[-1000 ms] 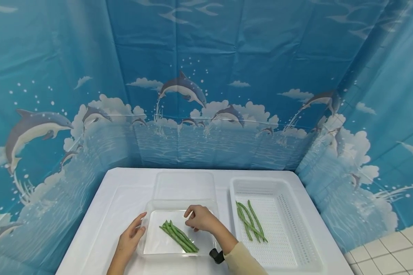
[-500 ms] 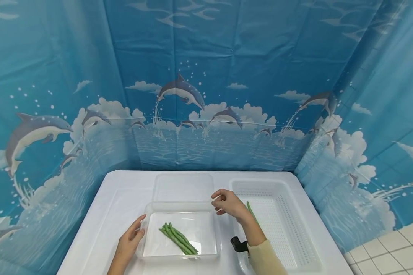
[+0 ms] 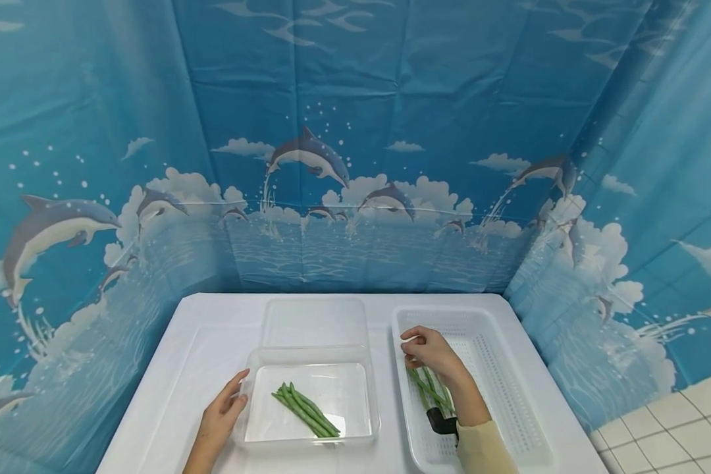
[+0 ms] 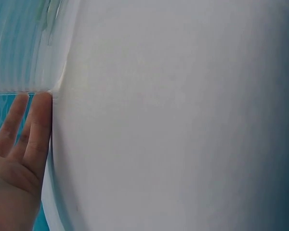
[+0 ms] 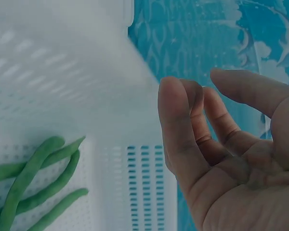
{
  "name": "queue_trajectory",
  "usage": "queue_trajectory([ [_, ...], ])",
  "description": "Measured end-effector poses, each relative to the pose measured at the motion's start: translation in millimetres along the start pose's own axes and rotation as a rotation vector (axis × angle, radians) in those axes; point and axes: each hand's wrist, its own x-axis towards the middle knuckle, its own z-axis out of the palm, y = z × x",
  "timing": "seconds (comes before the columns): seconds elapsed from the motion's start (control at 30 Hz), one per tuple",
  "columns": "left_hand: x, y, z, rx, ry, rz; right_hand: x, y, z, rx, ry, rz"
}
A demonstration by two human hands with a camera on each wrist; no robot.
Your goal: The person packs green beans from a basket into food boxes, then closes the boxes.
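In the head view my left hand [image 3: 219,411] touches the left side of a clear plastic container [image 3: 309,352], its fingers fairly straight. The left wrist view shows those fingertips [image 4: 41,98] against the container's edge. A bundle of green beans [image 3: 305,409] lies inside the container. Over the white perforated basket [image 3: 512,401] hovers my right hand [image 3: 435,352], thumb and fingers apart with nothing between them, as the right wrist view confirms. Below it, several loose green beans [image 5: 36,178] lie on the basket's floor, partly hidden by the hand in the head view.
A clear flat lid [image 3: 314,322] lies behind the container on the white table [image 3: 166,395]. A black wrist-camera mount [image 3: 441,421] sticks out from the right wrist. Blue dolphin-printed curtains [image 3: 343,250] surround the table at the back and sides.
My right hand has moved from above the clear container rightward to above the basket, holding nothing. The left hand stays at the container's side, and the bundled beans have not moved.
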Motion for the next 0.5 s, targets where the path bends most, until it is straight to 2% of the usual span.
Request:
queue_trajectory([
  [0.3,0.3,-2.1,-0.1,-0.015,-0.010,-0.009,4.0,35,-13,-0.043,0.095,0.114],
  [0.5,1.2,-3.8,0.5,-0.020,-0.008,-0.008,9.9,59,-22,-0.101,0.147,0.148],
])
